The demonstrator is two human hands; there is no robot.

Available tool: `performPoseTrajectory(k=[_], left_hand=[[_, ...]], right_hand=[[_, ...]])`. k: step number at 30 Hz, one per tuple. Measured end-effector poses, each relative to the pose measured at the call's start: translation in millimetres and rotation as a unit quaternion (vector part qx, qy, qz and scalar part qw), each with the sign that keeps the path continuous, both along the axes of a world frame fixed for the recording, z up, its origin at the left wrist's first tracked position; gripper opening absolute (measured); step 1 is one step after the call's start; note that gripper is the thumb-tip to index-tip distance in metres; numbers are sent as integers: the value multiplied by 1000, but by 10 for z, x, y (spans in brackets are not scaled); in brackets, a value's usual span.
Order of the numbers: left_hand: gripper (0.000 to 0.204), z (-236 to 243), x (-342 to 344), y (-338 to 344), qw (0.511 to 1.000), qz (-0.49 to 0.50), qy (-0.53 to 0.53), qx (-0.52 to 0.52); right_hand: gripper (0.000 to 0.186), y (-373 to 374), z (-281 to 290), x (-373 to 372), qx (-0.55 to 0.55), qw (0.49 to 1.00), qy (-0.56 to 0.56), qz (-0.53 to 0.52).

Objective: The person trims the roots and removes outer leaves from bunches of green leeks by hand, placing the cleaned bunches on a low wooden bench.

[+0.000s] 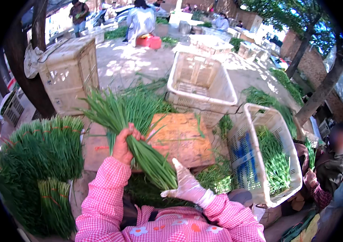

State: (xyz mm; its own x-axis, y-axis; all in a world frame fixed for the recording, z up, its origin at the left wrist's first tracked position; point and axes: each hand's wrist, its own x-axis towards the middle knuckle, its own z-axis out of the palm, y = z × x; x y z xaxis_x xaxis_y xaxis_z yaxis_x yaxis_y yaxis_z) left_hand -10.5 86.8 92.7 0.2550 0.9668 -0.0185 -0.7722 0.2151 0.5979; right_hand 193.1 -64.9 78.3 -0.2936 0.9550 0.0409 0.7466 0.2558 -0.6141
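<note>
My long thin green chives (139, 133) are bright green. My sleeve (103, 197) has pink and white checks. The plastic crate (201, 86) in the middle top is creamy white.

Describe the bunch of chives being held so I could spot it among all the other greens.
Start at the orange board in the middle. The bunch lies across its left edge, gripped by the bare left hand. Unlike the tied bundles stacked at left, its tips fan loose.
</note>
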Motion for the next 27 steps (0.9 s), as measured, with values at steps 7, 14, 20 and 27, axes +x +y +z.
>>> performPoseTrajectory(k=[7,14,20,27], left_hand=[[22,-69,173,15,997,1,-29,-73],[14,-117,282,-17,985,-42,-42,-163],[52,-329,360,9,975,-113,182,-56],[88,-815,322,-197,783,130,582,175]], right_hand=[[91,18,-396,-40,-281,869,405,32],[44,-224,-741,-52,-499,679,539,-12],[35,-285,-1086,16,-517,512,686,-17],[23,-60,-1198,109,-543,483,679,-103]])
